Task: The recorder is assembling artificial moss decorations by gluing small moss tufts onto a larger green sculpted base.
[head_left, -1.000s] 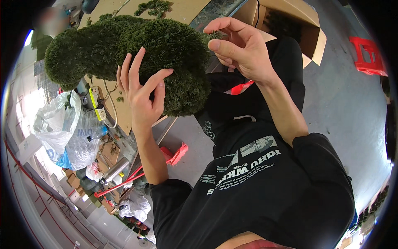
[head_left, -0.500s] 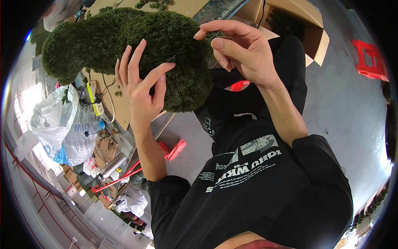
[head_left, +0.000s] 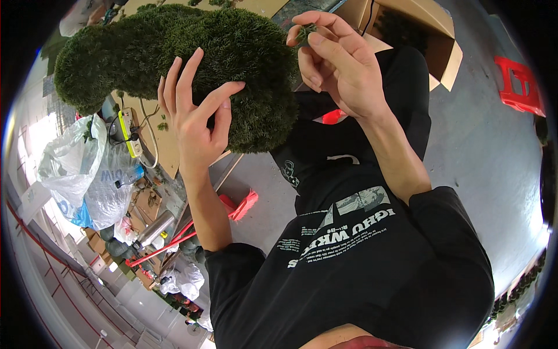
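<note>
While the left hand presses spread fingers against the green mossy form, the raised right hand pinches a small green tuft.

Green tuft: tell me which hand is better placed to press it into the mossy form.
Right. The right hand already pinches the green tuft in its fingers, close beside the mossy form. The left hand lies flat against the form, steadying it.

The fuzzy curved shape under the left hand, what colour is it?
Dark green all over, like moss or fake grass, seen in the head view.
</note>
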A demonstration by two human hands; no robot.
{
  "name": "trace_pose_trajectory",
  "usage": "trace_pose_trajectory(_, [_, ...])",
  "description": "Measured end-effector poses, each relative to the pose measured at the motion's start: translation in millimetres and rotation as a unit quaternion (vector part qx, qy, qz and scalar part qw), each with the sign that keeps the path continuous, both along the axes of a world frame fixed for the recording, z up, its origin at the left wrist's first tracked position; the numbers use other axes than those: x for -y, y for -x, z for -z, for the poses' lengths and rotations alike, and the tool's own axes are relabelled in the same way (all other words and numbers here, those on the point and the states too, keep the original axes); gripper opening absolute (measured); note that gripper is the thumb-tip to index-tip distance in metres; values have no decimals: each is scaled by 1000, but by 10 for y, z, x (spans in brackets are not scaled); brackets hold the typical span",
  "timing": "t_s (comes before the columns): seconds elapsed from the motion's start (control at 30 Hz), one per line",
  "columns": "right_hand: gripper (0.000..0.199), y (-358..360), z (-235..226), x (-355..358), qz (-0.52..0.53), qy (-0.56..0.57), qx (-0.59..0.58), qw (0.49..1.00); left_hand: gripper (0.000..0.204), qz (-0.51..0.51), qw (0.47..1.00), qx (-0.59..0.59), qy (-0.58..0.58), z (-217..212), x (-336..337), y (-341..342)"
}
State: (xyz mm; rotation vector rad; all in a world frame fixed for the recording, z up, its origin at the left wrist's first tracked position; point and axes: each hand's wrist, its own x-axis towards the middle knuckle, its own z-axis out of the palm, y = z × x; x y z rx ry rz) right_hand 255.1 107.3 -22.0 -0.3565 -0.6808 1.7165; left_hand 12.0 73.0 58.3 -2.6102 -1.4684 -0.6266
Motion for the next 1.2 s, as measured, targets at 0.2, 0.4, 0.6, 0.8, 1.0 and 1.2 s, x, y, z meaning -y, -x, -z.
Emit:
trace_pose_trajectory(0.2, [31,87,-61,70,63,13,55,996,28,-1,1000,-2,-6,18,-5,15])
trace_pose_trajectory(0.4, [29,68,-33,51,36,26,54,998,28,2,1000,-2,-12,22,-7,14])
trace_pose_trajectory(0.6, [34,25,3,58,28,-27,89,995,28,3,1000,1,-12,24,-13,17])
trace_pose_trajectory(0.8, [21,20,14,115,17,-29,160,986,30,10,1000,6,-22,47,-16,57])
trace_pose_trajectory(1.0, [18,221,-111,329,-49,-17,154,987,32,8,1000,1,-23,27,-14,55])
trace_pose_trajectory(1.2, [17,524,-190,430,-70,8,193,979,34,-8,999,-50,9,-63,40,12])
